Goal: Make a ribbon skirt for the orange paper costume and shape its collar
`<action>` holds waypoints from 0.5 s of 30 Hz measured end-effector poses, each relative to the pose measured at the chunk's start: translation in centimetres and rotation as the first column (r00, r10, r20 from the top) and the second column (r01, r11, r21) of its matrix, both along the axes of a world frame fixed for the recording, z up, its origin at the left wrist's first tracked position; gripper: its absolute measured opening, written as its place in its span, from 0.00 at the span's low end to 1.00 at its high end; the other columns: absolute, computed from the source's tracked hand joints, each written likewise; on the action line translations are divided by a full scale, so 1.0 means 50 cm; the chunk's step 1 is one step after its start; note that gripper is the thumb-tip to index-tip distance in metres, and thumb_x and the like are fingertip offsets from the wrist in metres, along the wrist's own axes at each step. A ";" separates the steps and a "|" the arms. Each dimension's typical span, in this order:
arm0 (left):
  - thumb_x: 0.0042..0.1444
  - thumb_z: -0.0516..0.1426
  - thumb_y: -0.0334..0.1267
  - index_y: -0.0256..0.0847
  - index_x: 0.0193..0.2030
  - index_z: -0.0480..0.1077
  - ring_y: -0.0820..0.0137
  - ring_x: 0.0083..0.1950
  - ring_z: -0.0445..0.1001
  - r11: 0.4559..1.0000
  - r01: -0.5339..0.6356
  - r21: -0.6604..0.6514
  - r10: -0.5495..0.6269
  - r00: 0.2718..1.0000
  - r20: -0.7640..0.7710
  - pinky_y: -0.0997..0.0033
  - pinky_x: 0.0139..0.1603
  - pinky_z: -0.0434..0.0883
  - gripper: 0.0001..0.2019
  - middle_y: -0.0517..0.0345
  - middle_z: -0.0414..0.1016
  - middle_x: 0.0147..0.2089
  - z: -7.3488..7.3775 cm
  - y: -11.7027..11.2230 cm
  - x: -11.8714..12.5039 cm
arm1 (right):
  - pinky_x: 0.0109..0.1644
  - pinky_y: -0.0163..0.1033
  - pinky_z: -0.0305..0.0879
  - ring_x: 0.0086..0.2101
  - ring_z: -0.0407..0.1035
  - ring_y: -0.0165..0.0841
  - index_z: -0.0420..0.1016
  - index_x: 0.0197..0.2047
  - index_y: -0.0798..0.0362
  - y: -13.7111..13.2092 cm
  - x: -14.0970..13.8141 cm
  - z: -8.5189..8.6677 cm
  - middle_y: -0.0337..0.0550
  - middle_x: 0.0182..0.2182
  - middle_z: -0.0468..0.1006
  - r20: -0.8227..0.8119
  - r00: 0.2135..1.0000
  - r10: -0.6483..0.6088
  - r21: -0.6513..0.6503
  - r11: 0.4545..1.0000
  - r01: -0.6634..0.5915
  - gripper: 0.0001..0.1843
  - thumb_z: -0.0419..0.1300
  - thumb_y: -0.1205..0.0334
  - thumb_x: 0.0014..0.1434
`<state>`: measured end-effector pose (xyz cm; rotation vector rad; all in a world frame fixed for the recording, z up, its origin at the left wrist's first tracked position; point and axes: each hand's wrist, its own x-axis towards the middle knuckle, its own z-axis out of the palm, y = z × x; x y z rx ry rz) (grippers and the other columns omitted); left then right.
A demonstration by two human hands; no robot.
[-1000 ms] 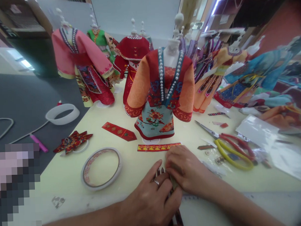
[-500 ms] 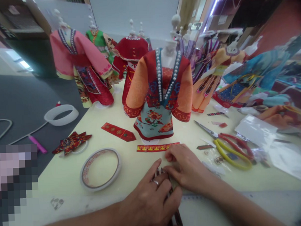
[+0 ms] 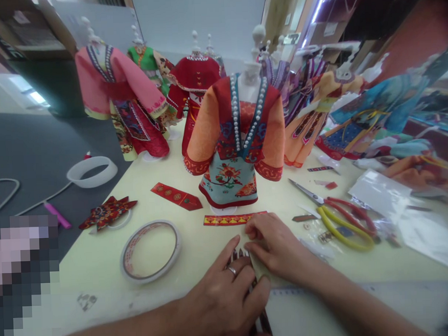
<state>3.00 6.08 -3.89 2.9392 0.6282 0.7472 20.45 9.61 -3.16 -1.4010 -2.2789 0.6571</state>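
My left hand (image 3: 226,295), with a ring on one finger, presses down on a dark brown and white striped piece (image 3: 265,324) at the near side of the table. Its index finger points forward, and the others bend over the stripes. Close by on the right, my right hand (image 3: 280,247) has its fingers curled, thumb and index together at the piece's far end. Whatever sits between them is too small to make out. A red and yellow patterned strip (image 3: 222,220) lies just beyond, partly under the right hand. Behind it stands a miniature orange and red robe (image 3: 229,175) on a stand.
A tape roll (image 3: 127,264) lies left, near a red pointed ribbon (image 3: 176,196) and a folded red fabric piece (image 3: 107,213). Scissors (image 3: 343,230) with red and yellow handles lie right, beside plastic bags (image 3: 428,239). More miniature costumes (image 3: 123,83) stand behind. A ruler (image 3: 148,308) crosses the front.
My right thumb and index have shifted very slightly at the striped piece's far end. My left hand stays in place, and the view tilts a little.
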 end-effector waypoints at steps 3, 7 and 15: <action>0.56 0.52 0.49 0.30 0.44 0.69 0.58 0.44 0.74 1.000 0.006 0.020 -0.006 1.000 0.017 0.45 0.61 0.58 0.21 0.46 0.75 0.35 -0.003 0.001 0.000 | 0.40 0.42 0.58 0.35 0.62 0.35 0.63 0.33 0.53 0.001 0.000 0.001 0.41 0.32 0.70 -0.003 1.000 0.006 -0.012 1.000 -0.006 0.10 0.59 0.73 0.49; 0.56 0.52 0.49 0.31 0.44 0.69 0.60 0.42 0.74 1.000 0.010 0.002 -0.010 1.000 0.026 0.45 0.62 0.56 0.20 0.46 0.75 0.34 -0.004 0.002 0.000 | 0.40 0.41 0.58 0.35 0.61 0.35 0.63 0.33 0.54 0.003 -0.001 0.002 0.42 0.31 0.70 0.010 1.000 0.002 -0.005 1.000 -0.002 0.10 0.58 0.75 0.49; 0.55 0.54 0.47 0.31 0.46 0.68 0.59 0.44 0.73 0.996 0.017 -0.092 -0.016 1.000 0.012 0.44 0.63 0.53 0.20 0.46 0.75 0.37 0.001 -0.002 -0.006 | 0.40 0.41 0.57 0.35 0.61 0.35 0.63 0.33 0.54 0.002 0.001 -0.002 0.42 0.31 0.70 0.016 1.000 0.021 0.016 1.000 -0.021 0.09 0.57 0.75 0.50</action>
